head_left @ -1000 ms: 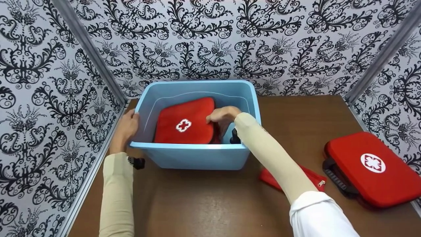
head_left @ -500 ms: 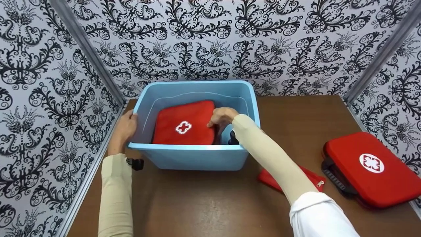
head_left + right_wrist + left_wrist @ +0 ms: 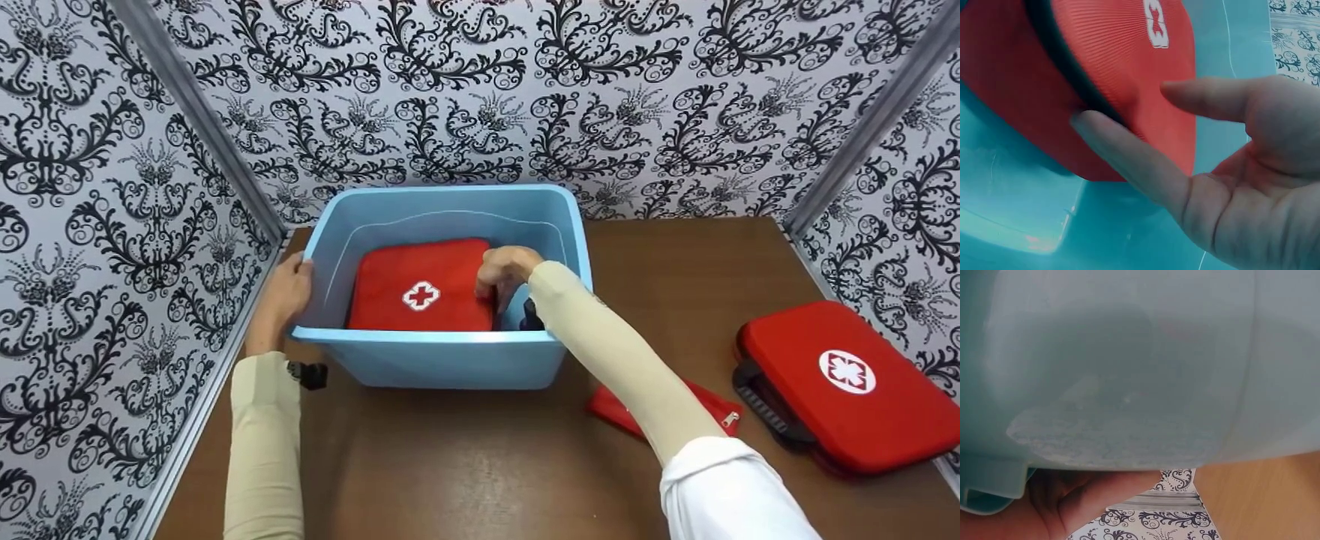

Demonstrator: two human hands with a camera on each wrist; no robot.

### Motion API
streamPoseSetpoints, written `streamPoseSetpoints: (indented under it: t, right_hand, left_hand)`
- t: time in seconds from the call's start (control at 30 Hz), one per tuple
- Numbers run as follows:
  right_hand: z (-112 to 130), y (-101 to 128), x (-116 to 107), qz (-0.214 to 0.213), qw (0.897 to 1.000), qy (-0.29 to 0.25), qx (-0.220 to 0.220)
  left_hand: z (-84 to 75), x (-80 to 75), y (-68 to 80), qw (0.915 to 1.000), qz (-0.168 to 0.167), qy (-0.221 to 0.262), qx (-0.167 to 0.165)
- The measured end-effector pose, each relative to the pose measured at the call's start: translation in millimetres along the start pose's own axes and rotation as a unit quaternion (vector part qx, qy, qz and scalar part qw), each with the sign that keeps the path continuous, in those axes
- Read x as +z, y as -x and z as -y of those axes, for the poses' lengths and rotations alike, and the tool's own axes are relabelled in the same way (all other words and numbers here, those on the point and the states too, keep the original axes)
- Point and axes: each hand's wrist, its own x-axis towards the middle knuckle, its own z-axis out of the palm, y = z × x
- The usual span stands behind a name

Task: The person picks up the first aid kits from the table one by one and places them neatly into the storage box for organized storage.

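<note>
A red first-aid bag with a white-outlined cross lies inside the light blue plastic bin. Dark trim runs along its edge in the right wrist view. My right hand reaches into the bin at the bag's right side. In the right wrist view its fingers are straight, one fingertip against the bag's edge, with the thumb spread apart over the top face. My left hand grips the bin's left rim. Only part of that hand shows beneath the bin wall in the left wrist view.
On the brown table, a hard red first-aid case with a black handle stands at the right. A small red zip pouch lies partly under my right forearm. Patterned walls close off the back and both sides.
The first-aid bag's far edge has sunk lower into the bin and the bag now lies flatter. My right hand has moved down slightly with it. My left hand stays on the rim.
</note>
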Motion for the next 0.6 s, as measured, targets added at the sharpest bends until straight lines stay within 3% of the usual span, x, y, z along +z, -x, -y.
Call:
streamPoseSetpoints:
  t: [0.27, 0.6]
  right_hand:
    - [-0.3, 1.4, 0.6, 0.03, 0.998, 0.054, 0.025]
    - [3.6, -2.7, 0.3, 0.05, 0.997, 0.014, 0.052]
  left_hand:
    - [1.8, 0.6, 2.6, 0.9999, -0.007, 0.002, 0.01]
    - [3.5, 0.1, 2.2, 0.9999, -0.002, 0.002, 0.01]
